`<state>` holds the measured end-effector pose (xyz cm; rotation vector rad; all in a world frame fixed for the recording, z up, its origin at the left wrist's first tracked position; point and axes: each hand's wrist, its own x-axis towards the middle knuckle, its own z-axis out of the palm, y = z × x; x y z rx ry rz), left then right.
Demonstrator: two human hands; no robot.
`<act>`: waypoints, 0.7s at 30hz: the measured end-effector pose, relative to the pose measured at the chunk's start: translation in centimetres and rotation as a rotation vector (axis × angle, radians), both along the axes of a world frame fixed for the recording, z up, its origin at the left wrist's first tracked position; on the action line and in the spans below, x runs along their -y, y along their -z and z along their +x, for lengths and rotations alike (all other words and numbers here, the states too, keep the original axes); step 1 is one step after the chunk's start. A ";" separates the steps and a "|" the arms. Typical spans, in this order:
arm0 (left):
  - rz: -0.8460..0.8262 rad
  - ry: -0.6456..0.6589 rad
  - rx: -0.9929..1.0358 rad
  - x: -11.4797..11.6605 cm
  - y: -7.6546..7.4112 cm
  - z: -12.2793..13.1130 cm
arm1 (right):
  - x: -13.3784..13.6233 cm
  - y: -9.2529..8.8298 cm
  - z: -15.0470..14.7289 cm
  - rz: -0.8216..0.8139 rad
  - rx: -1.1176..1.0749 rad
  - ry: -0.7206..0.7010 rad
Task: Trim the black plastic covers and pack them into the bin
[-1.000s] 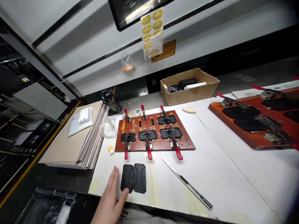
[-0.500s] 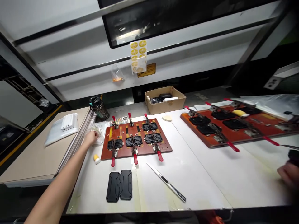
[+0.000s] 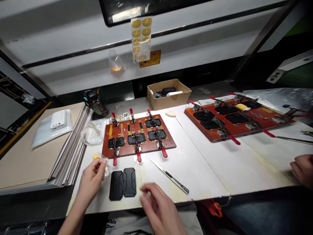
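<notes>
My left hand point(image 3: 93, 174) is closed in a pinch on a small clear plastic bag point(image 3: 105, 167), just left of two black plastic covers point(image 3: 123, 184) that lie side by side near the table's front edge. My right hand point(image 3: 157, 204) hovers low to the right of the covers with its fingers loosely spread toward them and nothing in it. Behind the covers sits a red-brown jig board point(image 3: 168, 143) with red-handled clamps and several black parts clamped on it. A small yellow piece point(image 3: 95, 157) lies by my left fingertips.
A utility knife point(image 3: 170, 176) lies right of the covers. Clear bags point(image 3: 92, 133), stacked cardboard sheets point(image 3: 70, 153), a white device point(image 3: 58, 119) and a bottle point(image 3: 94, 102) are at left. A cardboard box point(image 3: 168, 94) stands behind. A second jig board point(image 3: 212, 135) and another person's hand point(image 3: 303, 169) are at right.
My left hand has pulled back from the heap of clear bags to the front edge with a small bag pinched in it. My right hand has come into view beside the covers.
</notes>
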<state>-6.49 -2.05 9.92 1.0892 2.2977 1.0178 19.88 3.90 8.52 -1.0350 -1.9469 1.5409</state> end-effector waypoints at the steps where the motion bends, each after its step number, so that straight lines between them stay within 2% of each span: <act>1: 0.026 -0.006 0.044 0.3 0.4 1.9 | -0.7 -1.2 -1.8 -0.032 0.001 -0.102; 3: 0.080 -0.025 0.132 0.5 0.9 5.0 | -1.9 -2.8 -4.8 -0.075 -0.009 -0.249; 6: 0.165 -0.067 0.299 1.1 1.2 7.0 | -2.7 -2.7 -7.5 -0.088 -0.043 -0.320; 9: 0.163 -0.062 0.328 2.3 1.3 6.7 | -2.9 -0.8 -7.8 -0.232 -0.138 -0.272; 13: 0.218 -0.155 0.086 3.3 1.6 5.4 | -2.9 1.4 -6.6 -0.549 -0.303 -0.233; 15: 0.232 -0.192 0.171 3.3 1.5 4.8 | -3.0 1.5 -6.0 -0.616 -0.328 -0.271; 17: 0.145 -0.115 0.436 3.0 1.3 4.4 | -3.2 1.0 -5.4 -0.579 -0.285 -0.327; 18: 0.070 -0.056 0.560 2.9 1.1 4.2 | -3.4 0.7 -5.1 -0.506 -0.231 -0.339; 19: 0.003 -0.008 0.639 2.7 0.8 4.0 | -3.6 0.3 -4.8 -0.404 -0.161 -0.329; 21: -0.079 0.020 0.668 2.4 0.4 3.4 | -4.0 -0.2 -4.4 -0.172 -0.014 -0.266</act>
